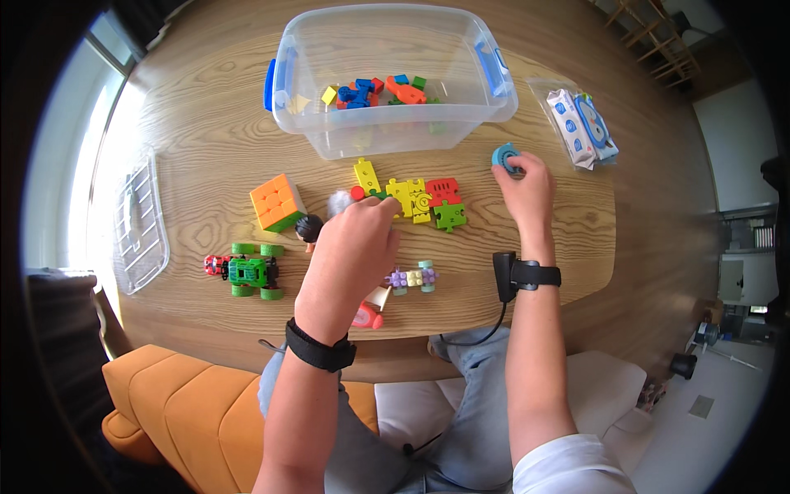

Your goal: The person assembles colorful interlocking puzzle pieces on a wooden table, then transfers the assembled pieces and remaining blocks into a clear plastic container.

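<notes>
Between the thumb and fingers of my right hand [527, 191] is a small light-blue round thing [504, 154], at the right of the table. My left hand [350, 251] reaches over the table's middle with its fingers bent and closed at a cluster of puzzle pieces; its fingertips are partly hidden. In that cluster are yellow pieces [409, 198], a red piece [444, 190] and a green piece [450, 217]. A doll's dark-haired head [309, 228] and a white fluffy thing [338, 202] show beside my left hand.
A clear bin [387, 132] with colourful blocks inside stands at the far side. Its lid-like clear panel [141, 226] lies left. Around are a puzzle cube [277, 202], green toy truck [251, 271], pastel block car [413, 277], pink-red toy [367, 316] and wipes packs [583, 128].
</notes>
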Demonstrator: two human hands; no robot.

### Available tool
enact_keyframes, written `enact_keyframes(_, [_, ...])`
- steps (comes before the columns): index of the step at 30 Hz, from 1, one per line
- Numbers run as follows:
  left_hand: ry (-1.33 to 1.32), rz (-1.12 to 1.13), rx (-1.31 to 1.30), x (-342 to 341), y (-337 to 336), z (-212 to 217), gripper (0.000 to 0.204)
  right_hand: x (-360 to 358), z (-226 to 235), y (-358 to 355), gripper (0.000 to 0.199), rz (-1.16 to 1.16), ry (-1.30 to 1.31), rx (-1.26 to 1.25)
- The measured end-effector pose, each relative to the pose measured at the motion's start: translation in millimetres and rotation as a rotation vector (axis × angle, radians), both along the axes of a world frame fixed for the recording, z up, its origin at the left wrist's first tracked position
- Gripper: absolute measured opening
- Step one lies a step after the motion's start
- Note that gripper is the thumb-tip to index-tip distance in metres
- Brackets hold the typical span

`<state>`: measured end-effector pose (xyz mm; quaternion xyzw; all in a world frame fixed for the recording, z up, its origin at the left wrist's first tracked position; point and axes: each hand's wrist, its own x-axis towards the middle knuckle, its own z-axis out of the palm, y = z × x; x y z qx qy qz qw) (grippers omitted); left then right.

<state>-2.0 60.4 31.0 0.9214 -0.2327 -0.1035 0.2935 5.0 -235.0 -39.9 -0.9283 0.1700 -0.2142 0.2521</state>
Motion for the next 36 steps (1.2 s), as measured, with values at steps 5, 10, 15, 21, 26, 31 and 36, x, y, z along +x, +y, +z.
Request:
enact_keyframes(5, [-0.021,0.006,-0.027,-3,1,1,0.022,-3,45,0,0.037,-0.06,-0.102,-0.003])
enact_keyframes(10, [-0.007,0.002,-0.058,-6,2,4,0.023,-8,95,4,0.04,-0.086,-0.268,0.195])
enact_keyframes(15, [0.002,0.027,-0.112,-8,3,7,0.02,5,147,27,0.035,0.139,-0.407,0.363])
enact_keyframes(21, [-0.023,-0.01,-0.149,-15,7,4,0.016,64,206,69,0.032,0.393,-0.287,0.193])
enact_keyframes(26, [-0.041,0.022,-0.181,-14,16,5,0.016,130,204,75,0.043,0.523,-0.042,-0.031])
enact_keyframes(31, [-0.039,0.038,-0.191,-13,17,5,0.014,177,175,95,0.049,0.654,0.334,-0.161])
enact_keyframes(36, [-0.092,0.046,-0.228,-14,16,2,0.011,189,150,143,0.048,1.002,0.819,-0.237])
